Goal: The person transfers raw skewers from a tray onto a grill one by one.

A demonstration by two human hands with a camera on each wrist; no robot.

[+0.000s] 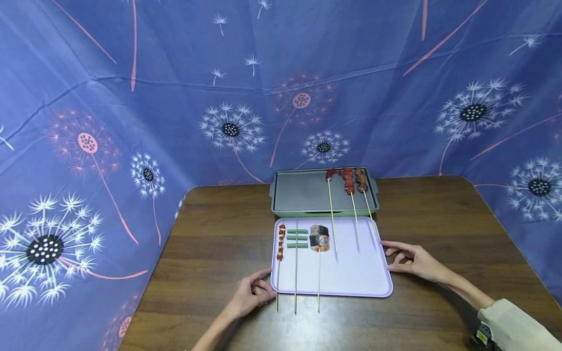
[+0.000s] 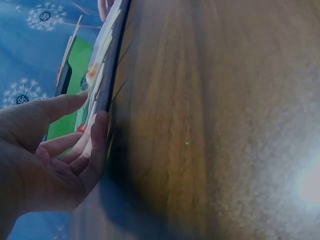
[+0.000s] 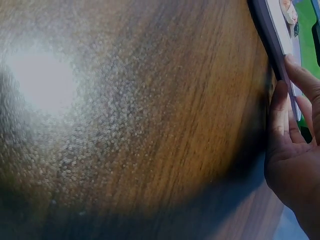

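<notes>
A pale lavender tray (image 1: 351, 278) lies on the wooden table, and both hands hold it by its sides. My left hand (image 1: 251, 295) grips the left edge near the front corner; in the left wrist view its fingers (image 2: 99, 132) curl at the rim. On the opposite edge, my right hand (image 1: 414, 262) pinches the rim between thumb and fingers, also seen in the right wrist view. Three skewers rest on the tray: a small red-and-yellow one (image 1: 281, 242), a green bean skewer (image 1: 297, 238) and a fish skewer (image 1: 319, 239). Their sticks overhang the front edge.
Directly behind the tray stands a dark grey grill pan (image 1: 298, 190) with a green base. Three skewers lie at its right: a dark red curled piece (image 1: 332, 173), red meat (image 1: 348, 181) and brown meat (image 1: 361, 180). Their sticks reach over the tray. Blue dandelion-print cloth (image 1: 175, 122) hangs behind the table.
</notes>
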